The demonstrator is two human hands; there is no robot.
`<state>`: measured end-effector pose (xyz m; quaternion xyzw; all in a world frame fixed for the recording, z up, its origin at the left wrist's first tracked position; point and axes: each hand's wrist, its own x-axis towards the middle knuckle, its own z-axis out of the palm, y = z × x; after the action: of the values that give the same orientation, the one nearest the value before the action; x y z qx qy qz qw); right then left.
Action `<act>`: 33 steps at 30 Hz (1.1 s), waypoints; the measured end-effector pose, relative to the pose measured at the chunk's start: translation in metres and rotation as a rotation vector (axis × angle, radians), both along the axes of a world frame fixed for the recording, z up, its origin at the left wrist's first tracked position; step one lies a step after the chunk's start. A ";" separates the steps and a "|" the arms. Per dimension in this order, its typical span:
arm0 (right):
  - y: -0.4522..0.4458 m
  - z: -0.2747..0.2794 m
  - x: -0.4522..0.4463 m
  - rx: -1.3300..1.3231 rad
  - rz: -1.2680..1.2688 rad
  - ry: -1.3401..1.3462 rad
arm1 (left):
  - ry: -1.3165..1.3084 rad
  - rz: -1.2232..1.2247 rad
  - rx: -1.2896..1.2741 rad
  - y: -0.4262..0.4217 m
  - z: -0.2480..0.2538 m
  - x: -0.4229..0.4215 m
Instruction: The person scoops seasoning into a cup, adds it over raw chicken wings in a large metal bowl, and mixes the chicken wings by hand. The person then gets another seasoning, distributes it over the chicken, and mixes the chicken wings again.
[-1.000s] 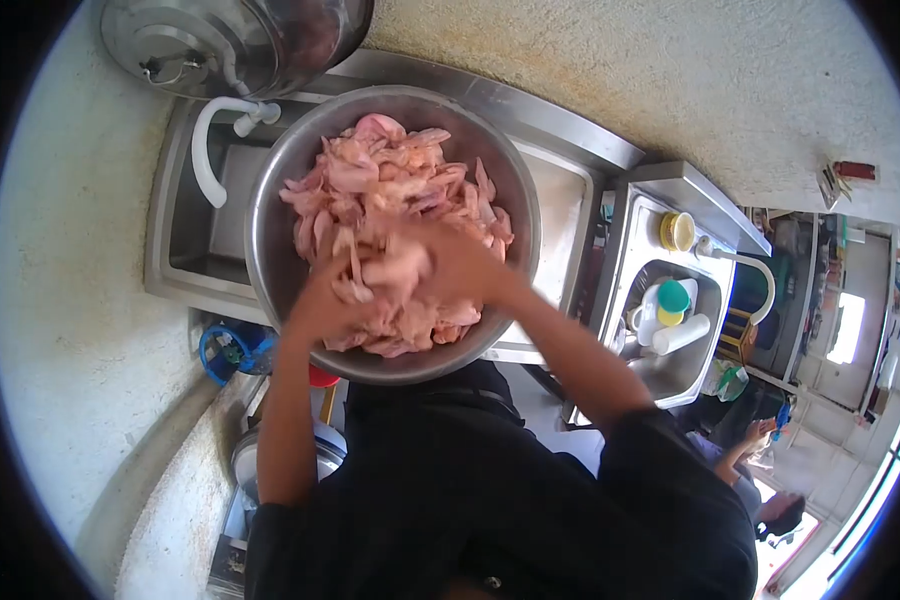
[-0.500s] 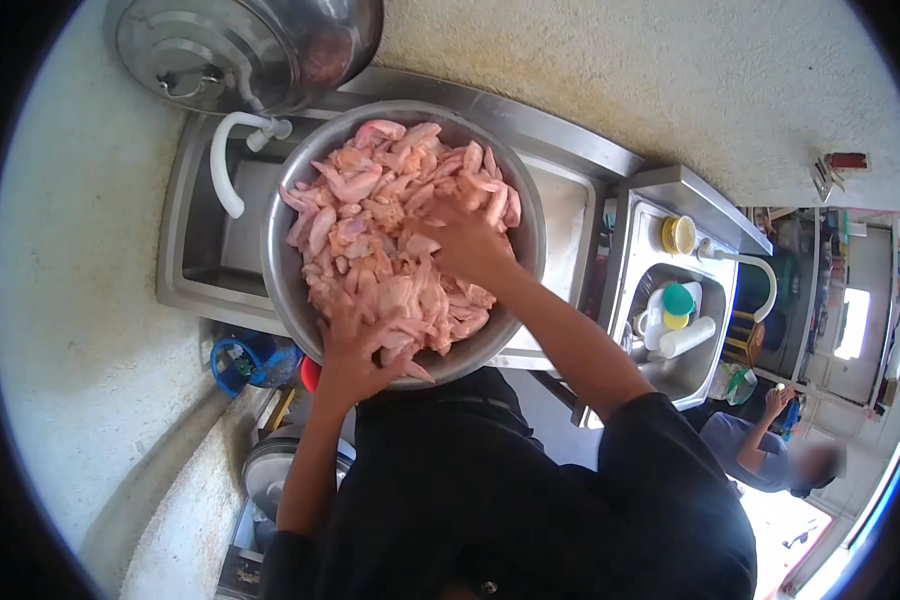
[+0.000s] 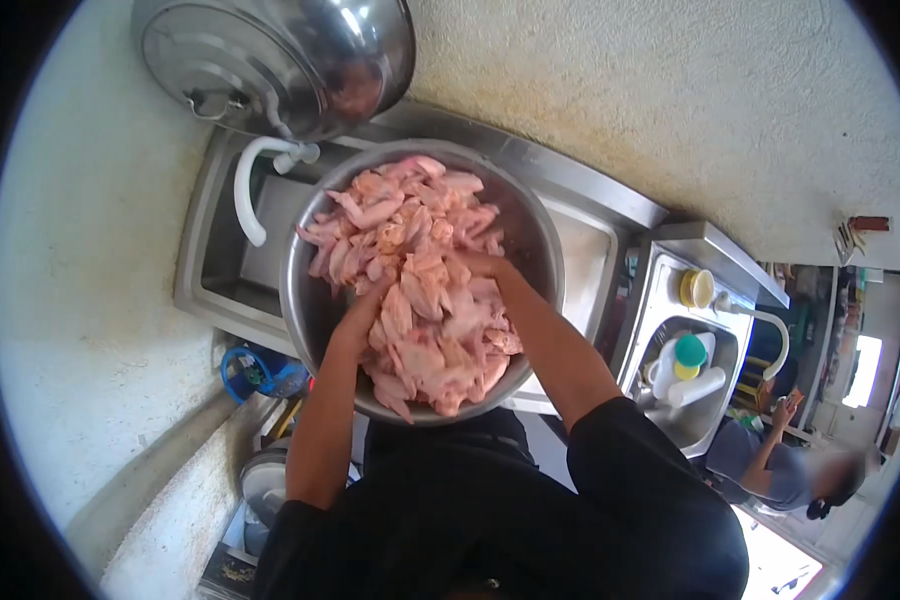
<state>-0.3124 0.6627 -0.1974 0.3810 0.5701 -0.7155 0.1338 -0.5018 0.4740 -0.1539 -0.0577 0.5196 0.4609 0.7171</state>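
Note:
A large round steel bowl (image 3: 296, 345) rests over the sink, heaped with raw chicken wings (image 3: 440, 345). My left hand (image 3: 368, 305) is sunk into the left side of the pile, its fingers hidden under the meat. From the right, my right hand (image 3: 478, 266) reaches into the wings, and its fingers are covered too. A mound of wings lies between my two hands. What either hand grips under the meat cannot be made out.
A white faucet (image 3: 248, 195) curves beside the bowl, below a big steel pot (image 3: 280, 65). At the right, a second sink (image 3: 685, 420) holds containers with green and yellow lids. Another person (image 3: 765, 465) is at the far right. A blue basket (image 3: 260, 375) sits at lower left.
My hands have moved from the bowl's near left and right side into the middle of the pile, and the wings have shifted. The bowl appears lower in view.

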 end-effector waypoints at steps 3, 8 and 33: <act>0.005 -0.006 -0.007 0.041 0.177 0.042 | 0.043 -0.155 0.115 0.005 0.012 -0.016; 0.022 0.130 -0.033 0.291 0.388 0.246 | 0.582 -0.262 0.344 0.013 0.073 -0.018; 0.057 -0.007 -0.048 -0.071 0.029 0.234 | 0.154 -0.083 0.230 0.060 0.007 -0.051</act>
<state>-0.3602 0.7194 -0.2043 0.2819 0.5616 -0.7727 0.0900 -0.5528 0.5343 -0.1470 0.0822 0.5189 0.4903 0.6954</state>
